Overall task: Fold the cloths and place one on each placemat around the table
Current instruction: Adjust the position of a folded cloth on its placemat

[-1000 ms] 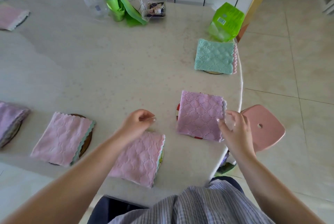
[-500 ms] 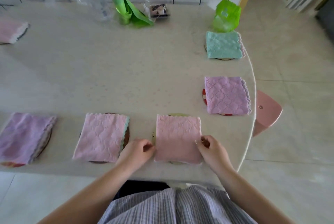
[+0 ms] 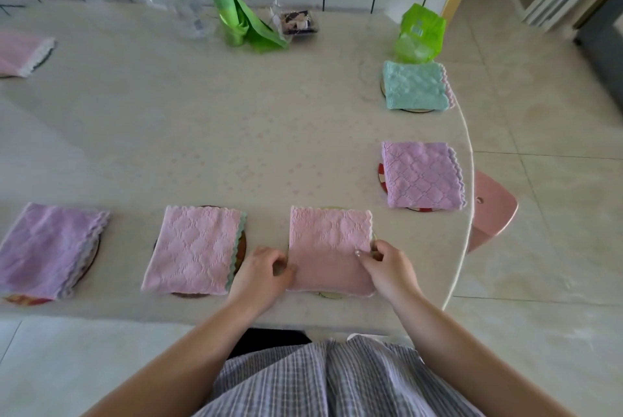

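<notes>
**Risk check: squaring the pink cloth on its placemat**

Tiled wall at the back, pale table [image 3: 209, 133] in front of it, six folded cloths laid out around the edge.

Far to the left of the left hand, a pink cloth with white trim [image 3: 20, 51] lies on a dark mat at the far corner. Nearer, a lilac cloth [image 3: 50, 248] overhangs its mat toward the table edge. Just left of the left hand, a pink cloth with green edging [image 3: 195, 248] covers a brown placemat [image 3: 241, 248].

The left hand [image 3: 264, 270] pinches the left edge of the plain pink cloth [image 3: 330, 248]; the right hand [image 3: 387, 265] pinches its right edge. Both are grasping fabric. The cloth sits on a pale placemat [image 3: 332, 295], visible only as slivers at the near, far and right edges.

Up and to the right of the right hand lie a purple cloth [image 3: 423, 177] and, beyond it, a teal cloth [image 3: 414, 84], both close to the table's curved rim.

Likely failure modes:
- Uneven pull from the two hands would skew the fold or open the layers.
- Dragging the cloth could slide the light mat beneath it toward the near edge.
- The left wrist sits close to the green-edged cloth; a sideways move could nudge it off centre.
</notes>
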The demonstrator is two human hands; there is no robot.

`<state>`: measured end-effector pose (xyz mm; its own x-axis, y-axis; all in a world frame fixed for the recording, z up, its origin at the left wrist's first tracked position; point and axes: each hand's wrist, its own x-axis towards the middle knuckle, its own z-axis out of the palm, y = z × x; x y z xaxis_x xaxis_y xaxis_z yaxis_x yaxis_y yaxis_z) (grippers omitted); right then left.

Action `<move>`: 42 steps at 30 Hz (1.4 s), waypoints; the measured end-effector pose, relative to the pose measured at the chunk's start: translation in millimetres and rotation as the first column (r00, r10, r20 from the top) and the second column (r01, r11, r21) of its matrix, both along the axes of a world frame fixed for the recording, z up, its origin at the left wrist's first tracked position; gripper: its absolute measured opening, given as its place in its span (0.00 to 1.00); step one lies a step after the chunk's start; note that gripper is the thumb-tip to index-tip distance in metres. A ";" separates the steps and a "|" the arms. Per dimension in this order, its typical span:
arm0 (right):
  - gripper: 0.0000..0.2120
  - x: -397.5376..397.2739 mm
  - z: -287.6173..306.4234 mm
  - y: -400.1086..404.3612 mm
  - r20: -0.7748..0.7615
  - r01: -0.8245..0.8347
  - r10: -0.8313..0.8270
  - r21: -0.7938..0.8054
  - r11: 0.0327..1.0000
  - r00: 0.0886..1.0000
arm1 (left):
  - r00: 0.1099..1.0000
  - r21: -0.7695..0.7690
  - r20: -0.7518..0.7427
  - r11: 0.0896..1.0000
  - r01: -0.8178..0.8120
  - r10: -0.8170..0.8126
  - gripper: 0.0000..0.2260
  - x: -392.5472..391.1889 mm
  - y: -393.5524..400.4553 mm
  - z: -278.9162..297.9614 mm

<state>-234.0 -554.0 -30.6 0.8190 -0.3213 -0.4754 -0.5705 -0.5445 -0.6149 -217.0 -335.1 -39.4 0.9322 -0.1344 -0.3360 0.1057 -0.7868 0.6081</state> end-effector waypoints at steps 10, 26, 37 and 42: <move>0.27 -22.8 -3.6 9.2 0.193 -0.340 0.434 -0.382 0.859 0.880 | 0.887 0.217 0.282 0.925 0.313 -0.366 0.26 -14.1 -21.7 2.9; 0.33 -20.1 -30.1 -20.8 -0.088 -0.568 0.642 -0.568 0.596 0.762 | 0.807 0.391 0.184 0.795 0.464 -0.561 0.29 -3.2 -20.8 -19.0; 0.21 10.4 2.6 51.2 0.340 -0.616 0.754 -0.437 0.656 0.562 | 0.933 -0.163 0.318 0.979 -0.119 0.167 0.09 0.7 77.1 26.1; 0.22 15.6 0.5 120.2 0.360 -0.643 0.723 -0.332 0.690 0.589 | 0.892 -0.139 0.236 0.922 -0.361 0.385 0.09 9.5 162.7 27.3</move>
